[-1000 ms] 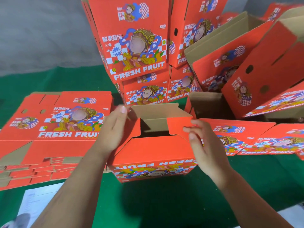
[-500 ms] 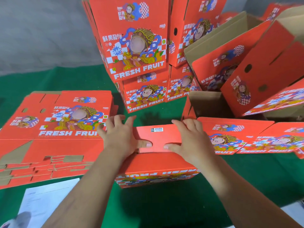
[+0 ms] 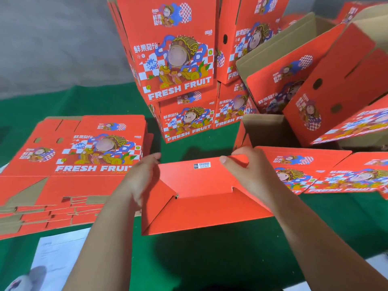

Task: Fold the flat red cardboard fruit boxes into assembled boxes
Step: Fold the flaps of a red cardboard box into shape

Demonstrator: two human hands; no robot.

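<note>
the red printed corrugated cardboard box being assembled (image 3: 201, 196) sits at the middle of the green cloth-covered table (image 3: 220, 255), tipped so its interlocked bottom flaps face the camera, a small barcode sticker (image 3: 202, 165) near the far edge. the left hand (image 3: 138, 181) holds the box's left side, fingers curled over the far corner, though motion blur hides how firmly. the right hand (image 3: 249, 177) grips the far right corner, thumb on the flap face and fingers wrapped behind it.

the flaps look tucked together, but a small gap shows at the left junction where the panels meet. if that tab is not fully seated, the bottom may spring open once the box is turned upright. squeezing the corners unevenly could skew the walls or crease the thin cardboard along the wrong line. lifting or rotating it by the far corners alone risks the near edge dragging on the cloth and popping the lock.

just to the left lies the stack of flat red unfolded cardboard boxes (image 3: 79, 156), close enough that a swung elbow or the turning box could scatter its top sheets. behind stands the pile of assembled red fruit boxes (image 3: 176, 59), and to the right more open red boxes lean (image 3: 315, 76) at angles; a careless toss there might topple them. a white sheet of paper (image 3: 56, 257) lies at the near left edge.
</note>
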